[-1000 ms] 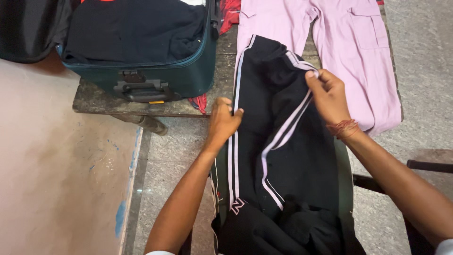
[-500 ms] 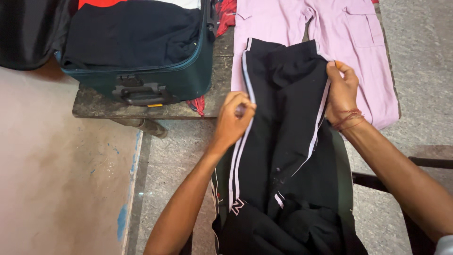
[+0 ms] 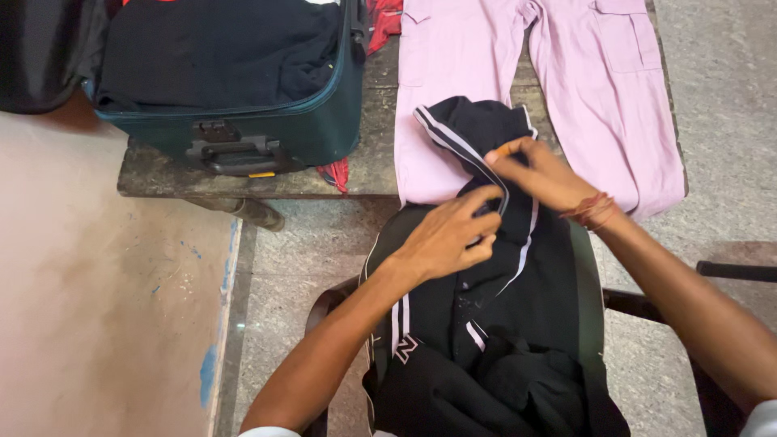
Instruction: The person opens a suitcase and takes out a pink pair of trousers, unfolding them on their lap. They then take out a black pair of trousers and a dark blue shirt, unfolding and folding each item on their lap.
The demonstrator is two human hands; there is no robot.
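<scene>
Black track pants (image 3: 486, 316) with white side stripes lie in the lower middle of the frame, draped over a dark chair (image 3: 589, 299), their upper end resting on the pink trousers (image 3: 615, 97) spread across the stone bench (image 3: 372, 162) at the top. Half a second ago the hands held the two striped edges wide apart; now both have come together at the centre. The left hand (image 3: 445, 239) pinches a fold of the black cloth, fingers closed on it. The right hand (image 3: 538, 171), a red thread at its wrist, grips the striped edge just above, touching the left fingertips. The upper end of the pants has bunched up and sits lower than before. At upper left, a dark green suitcase (image 3: 267, 133) stands open with dark clothes inside
</scene>
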